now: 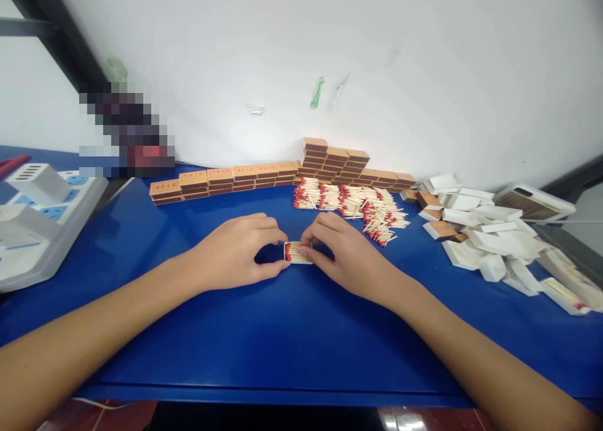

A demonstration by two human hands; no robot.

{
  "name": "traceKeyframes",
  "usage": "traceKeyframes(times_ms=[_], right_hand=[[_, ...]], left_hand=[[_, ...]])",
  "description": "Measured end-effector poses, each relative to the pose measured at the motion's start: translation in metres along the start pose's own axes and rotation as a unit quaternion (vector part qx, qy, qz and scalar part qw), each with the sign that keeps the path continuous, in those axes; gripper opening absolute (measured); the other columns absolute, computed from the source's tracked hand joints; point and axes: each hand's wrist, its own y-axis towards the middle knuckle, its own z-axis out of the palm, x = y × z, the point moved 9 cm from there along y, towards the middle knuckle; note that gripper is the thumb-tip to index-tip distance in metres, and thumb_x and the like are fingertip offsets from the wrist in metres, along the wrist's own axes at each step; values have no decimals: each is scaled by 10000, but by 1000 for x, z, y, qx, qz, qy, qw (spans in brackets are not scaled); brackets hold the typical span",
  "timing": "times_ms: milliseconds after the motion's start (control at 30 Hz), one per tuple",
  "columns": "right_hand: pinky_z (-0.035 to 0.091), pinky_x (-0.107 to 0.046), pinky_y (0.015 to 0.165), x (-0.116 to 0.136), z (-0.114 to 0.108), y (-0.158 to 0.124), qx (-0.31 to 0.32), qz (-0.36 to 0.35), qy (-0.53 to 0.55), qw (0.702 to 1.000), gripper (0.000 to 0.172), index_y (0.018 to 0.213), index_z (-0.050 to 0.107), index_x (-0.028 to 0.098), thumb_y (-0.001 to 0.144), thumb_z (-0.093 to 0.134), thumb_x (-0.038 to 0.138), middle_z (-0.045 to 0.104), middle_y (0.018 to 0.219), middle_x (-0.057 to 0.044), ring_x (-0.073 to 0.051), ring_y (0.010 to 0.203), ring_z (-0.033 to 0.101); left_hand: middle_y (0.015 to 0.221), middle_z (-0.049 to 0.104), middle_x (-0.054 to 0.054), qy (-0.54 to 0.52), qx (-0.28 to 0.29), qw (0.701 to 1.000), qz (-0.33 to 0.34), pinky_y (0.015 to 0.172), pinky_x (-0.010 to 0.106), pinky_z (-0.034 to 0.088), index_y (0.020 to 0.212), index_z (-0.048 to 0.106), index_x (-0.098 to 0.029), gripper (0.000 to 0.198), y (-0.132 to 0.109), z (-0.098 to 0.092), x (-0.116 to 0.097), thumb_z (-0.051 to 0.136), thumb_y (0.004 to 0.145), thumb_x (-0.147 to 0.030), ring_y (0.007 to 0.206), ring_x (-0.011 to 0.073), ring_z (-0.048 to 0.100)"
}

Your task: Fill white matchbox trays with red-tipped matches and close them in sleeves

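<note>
Head view: a small white tray (299, 262) of matches (293, 251) lies between my hands, long axis left to right. My left hand's (240, 250) fingers clamp its left end; my right hand (351, 258), equally near, covers the right end, its grip unclear. Loose matches (351, 201) lie beyond on the table (282, 343).

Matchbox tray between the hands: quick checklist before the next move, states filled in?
1. Left grip on the matchbox tray: ok, at its left end.
2. Right grip pinching a match: cannot tell; it is over the tray's right end.
3. Matches inside with visible red heads at the left end: ok.
4. Tray filled along its whole length: cannot tell, right end partly covered.
5. Loose match pile apart from the tray: ok, it lies beyond.
6. Spare white trays neatly stacked: not ok, jumbled at right.
</note>
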Motion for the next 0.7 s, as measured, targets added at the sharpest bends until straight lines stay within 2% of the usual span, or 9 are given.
traceKeyframes(times_ms=[167, 333, 700], right_hand=[[521, -388, 880, 2, -1, 0, 0, -1, 10, 1000, 65, 1023, 653, 236, 1060, 655, 183, 661, 1013, -65, -246, 1013, 622], [531, -393, 884, 3, -1, 0, -5, 7, 28, 1000, 48, 1022, 671, 244, 1054, 702, 261, 662, 1016, -61, -243, 1006, 633], [522, -381, 874, 3, 0, 1, -12, 8, 30, 999, 56, 1017, 678, 229, 1033, 731, 225, 666, 1012, -58, -237, 1007, 634]], left_hand=[[1053, 761, 65, -2, 5, 1000, 2, 862, 371, 538, 1148, 791, -187, 224, 0, 0, 0, 700, 1002, -330, 1003, 247, 700], [1030, 761, 57, -4, -5, 1000, 6, 837, 361, 532, 1113, 788, -197, 212, 0, -2, -1, 697, 1018, -363, 970, 235, 699], [1032, 761, 60, -2, -1, 1000, 5, 842, 362, 533, 1124, 790, -194, 214, 0, -1, -1, 703, 1017, -358, 977, 240, 700]])
